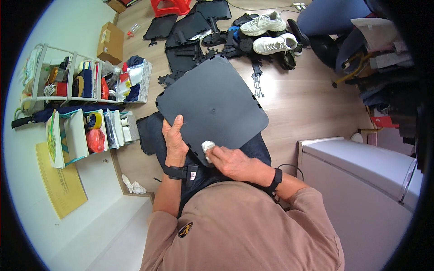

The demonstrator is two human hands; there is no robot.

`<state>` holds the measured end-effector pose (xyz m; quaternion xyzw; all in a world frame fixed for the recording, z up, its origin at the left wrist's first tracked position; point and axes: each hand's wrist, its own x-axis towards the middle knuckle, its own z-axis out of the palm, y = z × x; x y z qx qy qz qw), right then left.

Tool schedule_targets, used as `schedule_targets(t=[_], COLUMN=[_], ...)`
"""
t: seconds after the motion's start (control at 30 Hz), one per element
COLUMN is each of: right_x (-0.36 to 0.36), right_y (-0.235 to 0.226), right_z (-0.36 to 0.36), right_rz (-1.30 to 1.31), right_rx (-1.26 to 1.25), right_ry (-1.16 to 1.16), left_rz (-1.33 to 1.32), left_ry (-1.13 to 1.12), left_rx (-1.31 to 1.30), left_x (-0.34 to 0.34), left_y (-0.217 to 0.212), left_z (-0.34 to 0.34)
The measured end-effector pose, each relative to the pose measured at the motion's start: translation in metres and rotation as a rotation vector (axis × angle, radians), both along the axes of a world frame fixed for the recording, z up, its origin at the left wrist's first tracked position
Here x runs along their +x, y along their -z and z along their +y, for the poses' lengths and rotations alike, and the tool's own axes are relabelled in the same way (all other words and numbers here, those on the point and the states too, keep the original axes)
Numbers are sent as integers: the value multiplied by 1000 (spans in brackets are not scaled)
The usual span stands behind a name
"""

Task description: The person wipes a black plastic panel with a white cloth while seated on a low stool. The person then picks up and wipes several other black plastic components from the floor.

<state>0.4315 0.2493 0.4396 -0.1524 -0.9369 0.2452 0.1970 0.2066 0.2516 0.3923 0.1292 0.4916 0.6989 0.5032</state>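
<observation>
Across my lap lies a square dark-grey plastic shelf panel, tilted cornerwise, with rounded corners and small slots along its edges. My left hand grips its near left edge, thumb on the upper face and the other fingers hidden beneath. In my right hand a crumpled white tissue or cloth is pinched against the panel near its closest corner. Which of the two it is cannot be made out.
Beyond the panel, more black panels and connector pieces lie on the floor. White sneakers sit on a pile of shoes. A wire rack and a cardboard box stand left; a white cabinet is at right.
</observation>
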Motion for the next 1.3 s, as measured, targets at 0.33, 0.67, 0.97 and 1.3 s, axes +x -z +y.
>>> schedule_targets(t=[0.33,0.67,0.97,1.3], right_x=[89,45,35,97], right_y=[18,17,13,19], right_z=[66,4,0,99], right_rz=[-73,17,2,-108], right_rx=[-3,-65,-44,49], right_ry=[575,383,61,273], left_rz=[-30,18,33,-6], left_ry=[23,8,-3,32], left_rx=[8,-22,-24,-74], left_x=[0,2,1,-8], left_y=[-1,-4,3,4], left_z=[-1,-3,-8,-2])
